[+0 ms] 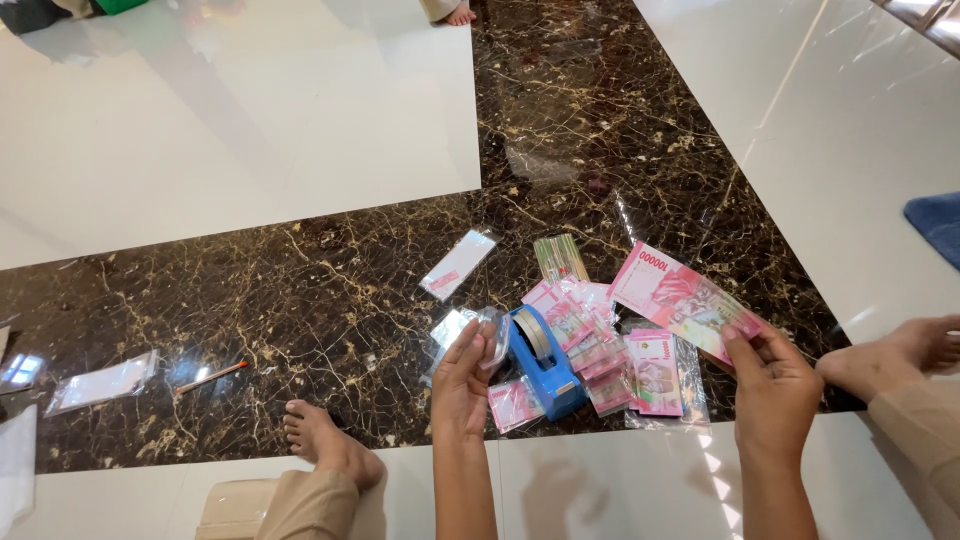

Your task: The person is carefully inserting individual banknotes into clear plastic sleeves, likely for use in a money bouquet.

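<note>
Low centre of the frame, our left hand (462,378) pinches a clear sleeve (487,335) beside the blue tape dispenser (545,362). Our right hand (775,392) (lower right) grips a pink banknote (678,296), fingers closed on it.

Two hands are in view, the left hand (462,375) and the right hand (772,392), along with two bare feet (325,440) of the same person and one more foot (461,14) at the far edge of the floor. There is one blue tape dispenser (545,360), one bundle of thin sticks (560,256), one pencil (212,376) and one large pink banknote (680,297). Clear plastic sleeves (460,263) number at least four. The small folded pink notes (585,330) overlap in a heap, too jumbled to count exactly.
</note>
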